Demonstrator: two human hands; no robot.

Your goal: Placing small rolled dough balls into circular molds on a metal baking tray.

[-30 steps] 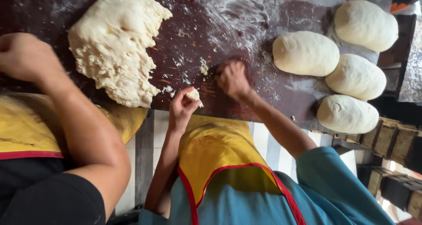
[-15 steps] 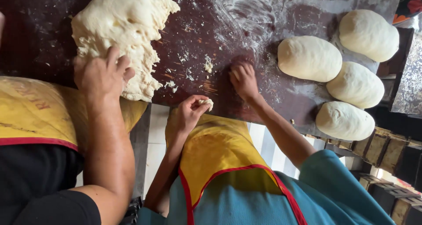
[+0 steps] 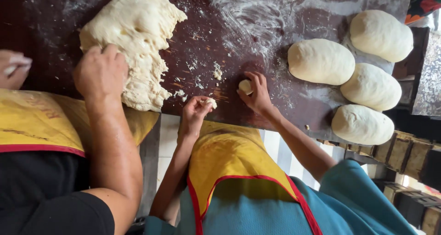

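Note:
A big ragged dough mass (image 3: 133, 37) lies on the dark floured table (image 3: 257, 14). My right hand (image 3: 101, 72) rests on its near edge, fingers curled into the dough. At the far left edge my left hand (image 3: 13, 69) is half cut off, fingers curled around something pale that I cannot make out. A co-worker in blue with a yellow apron (image 3: 229, 157) stands beside me. One of their hands (image 3: 195, 111) pinches a scrap of dough; the other (image 3: 257, 92) holds a small dough ball (image 3: 245, 86) against the table.
Several smooth shaped dough loaves (image 3: 320, 60) lie grouped at the table's right end. Dough crumbs (image 3: 217, 72) and flour streaks dot the middle. My yellow apron (image 3: 41, 120) presses against the table's near edge. Wooden crates (image 3: 404, 152) stand at lower right.
My right hand swung from the far left onto the dough mass and has dug in. My left hand came into view. The co-worker's far hand now holds a small dough ball.

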